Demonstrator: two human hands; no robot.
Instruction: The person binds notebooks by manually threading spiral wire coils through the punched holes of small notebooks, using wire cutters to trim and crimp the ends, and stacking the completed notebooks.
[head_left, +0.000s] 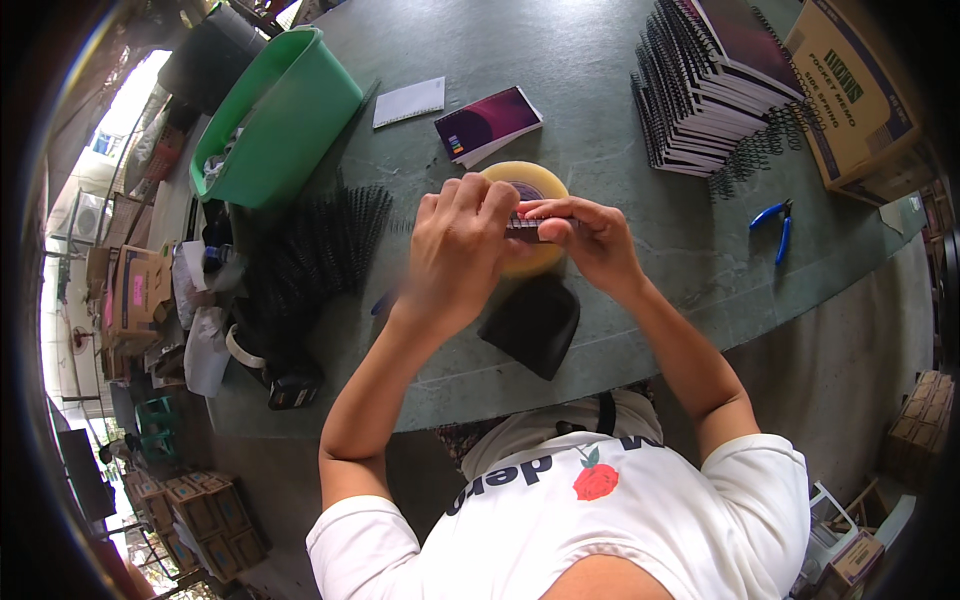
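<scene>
My left hand (455, 250) and my right hand (590, 240) meet over the green table (600, 120), both gripping a small spiral-bound notebook (525, 225) edge-on between the fingertips. Its dark wire spine shows between the two hands; most of the booklet is hidden by my fingers. Right under the hands lies a roll of yellowish packing tape (530, 185). A black pouch (532, 322) rests just below, near the table's front edge.
A pile of black wire spirals (315, 250) sits left, beside a green plastic tub (275, 115). A purple notebook (487, 123) and a white pad (409, 101) lie behind. Stacked spiral notebooks (700, 85), a cardboard box (850, 90) and blue pliers (775, 222) are right.
</scene>
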